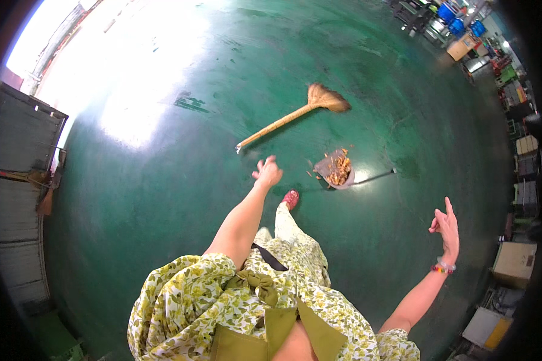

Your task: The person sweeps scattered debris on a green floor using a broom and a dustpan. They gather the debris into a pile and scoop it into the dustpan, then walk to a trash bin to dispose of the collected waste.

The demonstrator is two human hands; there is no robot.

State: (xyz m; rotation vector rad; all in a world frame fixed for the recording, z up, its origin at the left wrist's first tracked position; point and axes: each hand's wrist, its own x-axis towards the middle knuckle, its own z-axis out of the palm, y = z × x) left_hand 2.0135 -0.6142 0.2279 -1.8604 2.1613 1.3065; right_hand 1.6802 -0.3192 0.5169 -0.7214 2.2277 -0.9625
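Note:
My left hand [269, 172] reaches forward, its fingers apart and nothing in them. Just beyond it is a straw broom [283, 120] with a wrapped yellowish handle, the handle end nearest that hand and a small gap between them. The broom's bristle head points away to the right and looks slightly blurred; whether it rests fully on the floor I cannot tell. Right of the left hand, a grey dustpan [325, 166] holds a heap of brown dry scraps [341, 171], like leaves or chips. My right hand [445, 228], with a beaded bracelet, is held out to the side, empty, index finger extended.
Smooth green floor [162, 210] spreads around me, glaring at the upper left. A few scraps lie beside the dustpan, whose thin dark handle [376, 177] points right. Brooms [39, 180] hang on a grey panel at left. Cardboard boxes [515, 263] and equipment line the right side.

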